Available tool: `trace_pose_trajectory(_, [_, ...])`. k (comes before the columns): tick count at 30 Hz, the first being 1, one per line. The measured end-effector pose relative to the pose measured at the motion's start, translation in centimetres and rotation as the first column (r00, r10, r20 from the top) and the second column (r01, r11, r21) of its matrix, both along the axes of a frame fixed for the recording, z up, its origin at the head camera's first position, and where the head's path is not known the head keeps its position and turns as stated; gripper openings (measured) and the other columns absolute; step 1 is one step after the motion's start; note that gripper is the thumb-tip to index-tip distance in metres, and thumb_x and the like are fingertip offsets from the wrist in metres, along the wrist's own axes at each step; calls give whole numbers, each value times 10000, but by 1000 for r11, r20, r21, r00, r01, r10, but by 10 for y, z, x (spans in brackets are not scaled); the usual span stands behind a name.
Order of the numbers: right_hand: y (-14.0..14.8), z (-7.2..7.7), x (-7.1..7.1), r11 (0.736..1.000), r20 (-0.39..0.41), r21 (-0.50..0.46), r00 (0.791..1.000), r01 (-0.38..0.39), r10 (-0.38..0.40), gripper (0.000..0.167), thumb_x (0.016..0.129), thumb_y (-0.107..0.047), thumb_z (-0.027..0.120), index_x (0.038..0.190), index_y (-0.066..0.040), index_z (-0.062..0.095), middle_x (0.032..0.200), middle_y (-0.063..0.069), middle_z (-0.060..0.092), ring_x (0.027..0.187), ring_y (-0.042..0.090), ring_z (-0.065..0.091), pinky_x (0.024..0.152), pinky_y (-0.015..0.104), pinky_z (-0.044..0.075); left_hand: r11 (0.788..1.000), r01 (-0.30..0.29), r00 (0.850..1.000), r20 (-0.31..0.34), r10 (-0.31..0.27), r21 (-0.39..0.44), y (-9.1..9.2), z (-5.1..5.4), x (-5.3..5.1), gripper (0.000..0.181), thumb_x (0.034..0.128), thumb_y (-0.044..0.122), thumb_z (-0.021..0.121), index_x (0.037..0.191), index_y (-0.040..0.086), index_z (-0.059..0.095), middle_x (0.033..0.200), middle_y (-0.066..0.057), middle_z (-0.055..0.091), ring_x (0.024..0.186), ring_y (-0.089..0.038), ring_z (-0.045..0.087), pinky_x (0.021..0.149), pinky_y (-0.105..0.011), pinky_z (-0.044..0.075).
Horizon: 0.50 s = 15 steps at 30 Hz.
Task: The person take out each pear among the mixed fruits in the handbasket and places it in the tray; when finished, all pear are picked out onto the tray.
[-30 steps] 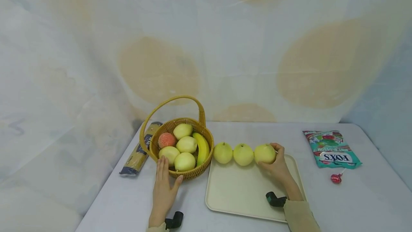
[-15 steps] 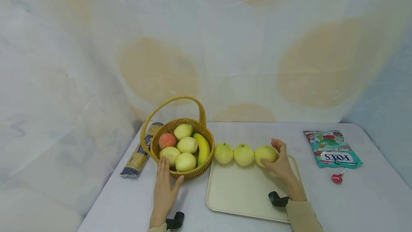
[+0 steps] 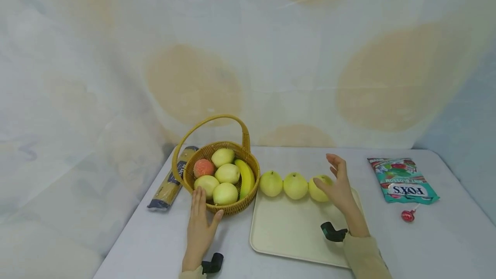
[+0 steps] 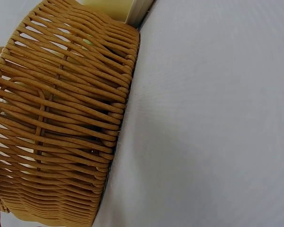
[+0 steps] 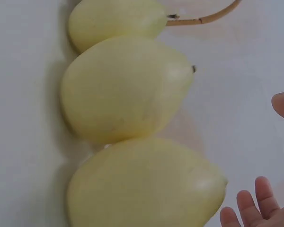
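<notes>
Three pale yellow-green, pear-shaped fruits stand side by side along the far edge of a cream tray (image 3: 294,231): a left fruit (image 3: 271,183), a middle fruit (image 3: 296,185) and a right fruit (image 3: 316,194). Just above the right fruit is my right hand (image 3: 342,192), fingers spread and holding nothing; its thumb overlaps the fruit in the head view. The right wrist view shows the fingers apart from the near fruit (image 5: 142,189). My left hand (image 3: 199,231) rests straight fingers against the near side of a wicker basket (image 3: 231,209), whose woven wall (image 4: 61,113) fills much of the left wrist view.
Inside the basket lie several pale green fruits (image 3: 227,173), a peach-like red fruit (image 3: 203,168) and a banana (image 3: 246,178). Its tall handle (image 3: 211,118) arches above. A pasta packet (image 3: 164,195) lies left, a FOX'S candy bag (image 3: 403,181) and a red wrapped lollipop (image 3: 407,216) right.
My right hand has let go of the right fruit and lifted up and away from it, its fingers opening. My left hand stays at the basket. The head view shifts slightly.
</notes>
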State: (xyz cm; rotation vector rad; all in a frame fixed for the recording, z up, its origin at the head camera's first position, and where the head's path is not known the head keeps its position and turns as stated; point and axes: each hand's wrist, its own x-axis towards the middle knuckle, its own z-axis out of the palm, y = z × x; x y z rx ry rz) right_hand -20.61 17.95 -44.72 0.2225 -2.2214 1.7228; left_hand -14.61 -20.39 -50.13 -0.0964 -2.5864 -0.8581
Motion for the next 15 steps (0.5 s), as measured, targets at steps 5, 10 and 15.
trace_pose_trajectory(5, [-14, 18, -8, 998, -44, -26, 997, -64, 63, 768, 806, 84, 673, 1429, 22, 229, 1472, 173, 298, 1396, 339, 270, 1146, 530, 234, 1000, -3, 1000, -11, 3, -2, 0, 0, -1, 847, 911, 364, 650, 1550, 60, 185, 1627, -152, 155, 1500, -371, 122, 1243, -360, 68])
trace_pose_trajectory(10, [-30, 27, -15, 989, -60, -49, 989, -139, 136, 759, 802, 109, 653, 1425, 18, 229, 1474, 168, 286, 1401, 374, 266, 1154, 537, 242, 1000, -4, 1000, -16, 4, -10, 0, 0, -1, 850, 908, 365, 653, 1548, 52, 190, 1624, -157, 162, 1490, -393, 143, 1227, -265, 14])
trace_pose_trajectory(15, [-49, 26, -18, 973, -43, -93, 978, -209, 206, 755, 800, 122, 652, 1418, 4, 234, 1486, 158, 273, 1408, 383, 260, 1159, 536, 256, 1000, -4, 1000, 5, 4, -10, 0, 2, 0, 853, 912, 375, 647, 1551, 57, 179, 1626, -158, 154, 1497, -380, 127, 1241, -353, 68])
